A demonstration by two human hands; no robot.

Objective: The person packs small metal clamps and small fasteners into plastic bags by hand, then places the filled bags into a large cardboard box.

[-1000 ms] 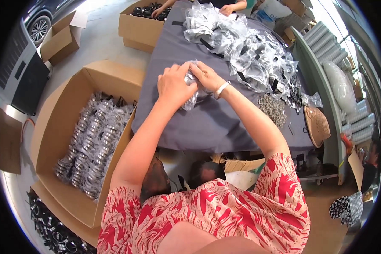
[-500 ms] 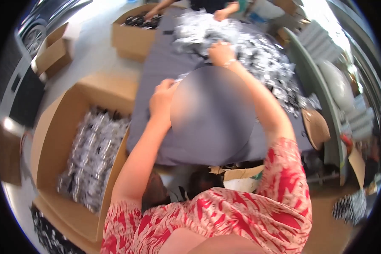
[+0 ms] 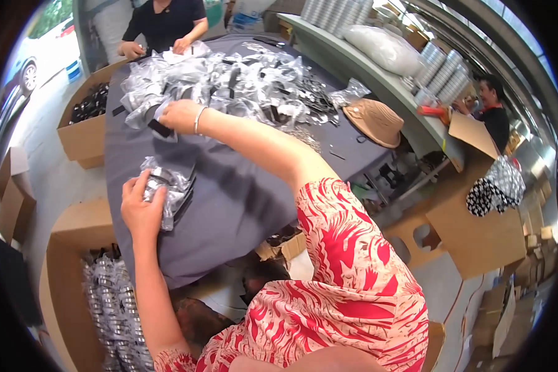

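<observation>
My left hand (image 3: 142,204) rests on the near left of the grey-covered table (image 3: 229,204). Its thumb and fingers close round a small stack of clear plastic packets (image 3: 175,186) with dark edges. Farther out, my right hand (image 3: 183,116) has its fingertips on a clear packet with a dark strip (image 3: 158,124), at the near left edge of a pile. That large pile of shiny clear packets (image 3: 242,80) spreads over the far part of the table. The kind of thing inside the packets is too small to tell.
Left of the table stands an open cardboard box (image 3: 62,266) holding rows of bagged silvery pieces. Another box (image 3: 84,139) with black items stands beyond it. A brown hat (image 3: 375,122) lies at the table's right. Across the table, a person (image 3: 164,28) handles the pile; another person stands far right.
The view has swung to the right. My right hand remains by the pile, now on a packet at its near edge. The left hand's packet stack is now plainly visible.
</observation>
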